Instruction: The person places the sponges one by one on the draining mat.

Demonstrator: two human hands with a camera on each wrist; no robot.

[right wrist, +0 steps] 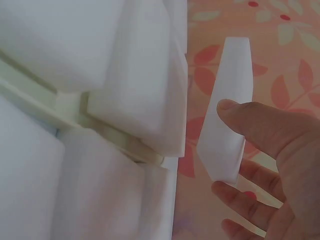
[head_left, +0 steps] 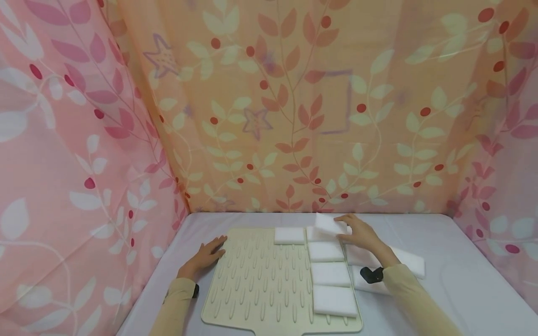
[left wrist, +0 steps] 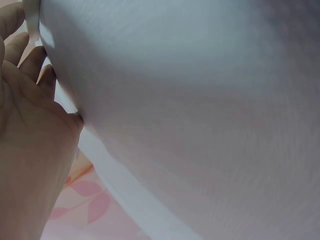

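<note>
A beige ridged tray (head_left: 252, 280) with a tab at its near edge lies on the table. My right hand (head_left: 363, 234) pinches a white sponge block (head_left: 329, 224) between thumb and fingers, tilted above the tray's far right corner. In the right wrist view the thumb presses one face of that block (right wrist: 227, 115). Under it, a column of white blocks (head_left: 330, 274) runs down the tray's right side, and another block (head_left: 290, 235) lies at the far edge beside the column. My left hand (head_left: 204, 258) rests at the tray's left edge, fingers loosely extended.
More white blocks (head_left: 409, 262) lie on the white-covered table right of the tray, partly hidden by my right forearm. A black wrist device (head_left: 371, 275) sits near the right sleeve. Floral curtains (head_left: 290, 116) enclose the table at the back and both sides.
</note>
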